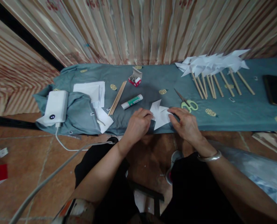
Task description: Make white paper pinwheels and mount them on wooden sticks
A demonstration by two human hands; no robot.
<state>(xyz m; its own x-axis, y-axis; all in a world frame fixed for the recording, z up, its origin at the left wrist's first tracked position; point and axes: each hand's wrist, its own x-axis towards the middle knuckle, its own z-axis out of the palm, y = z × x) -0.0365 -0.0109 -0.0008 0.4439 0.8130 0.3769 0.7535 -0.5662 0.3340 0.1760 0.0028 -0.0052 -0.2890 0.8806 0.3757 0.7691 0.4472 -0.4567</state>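
A white paper pinwheel (161, 117) without a stick lies at the front edge of the cloth-covered surface, between my hands. My left hand (140, 122) pinches its left side, fingers closed on the paper. On the other side, my right hand (183, 122) grips the right edge between thumb and fingers. Just beyond my left hand lies a glue stick (132, 101) with a green label. Green-handled scissors (189, 105) rest close to my right hand, blades pointing away. Several thin wooden sticks (117, 98) lie together left of the glue stick.
Finished pinwheels on sticks (213, 65) overlap at the back right, near a dark phone (275, 89). An open red box of small metal pins (135, 77) stands behind the glue stick. Paper sheets (91, 90) and a white power bank (56, 106) with a cable occupy the left.
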